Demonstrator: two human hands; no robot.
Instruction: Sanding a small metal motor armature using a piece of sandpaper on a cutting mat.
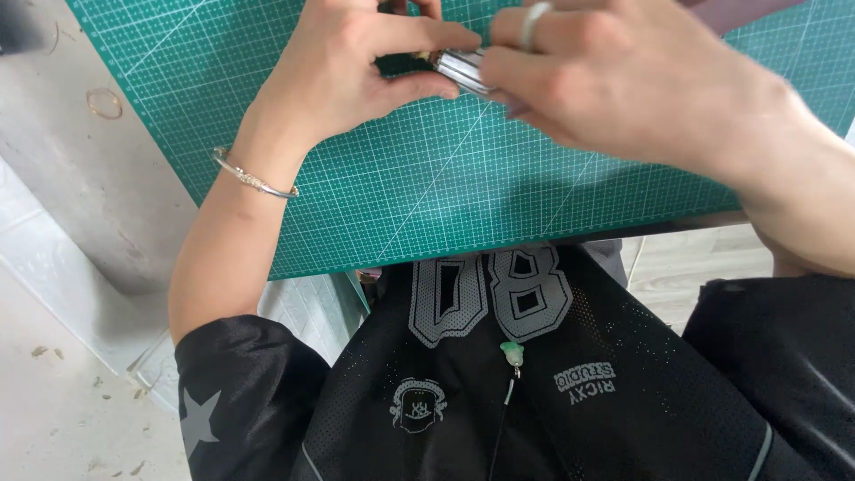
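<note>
Both hands meet at the far edge of the green mat point(427, 178): the left hand point(343, 67) and right hand point(614, 85) pinch a small silver tube point(463, 69) between their fingertips, just above the mat

Craft workshop, green gridded cutting mat point(427, 187), grey worktable point(89, 169)

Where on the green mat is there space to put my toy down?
The cutting mat is bare in the wide stretch between the two forearms, down to its near edge, and along its left edge beside the grey table. The top is crowded: the left hand and right hand meet there around a small silvery object.
</note>
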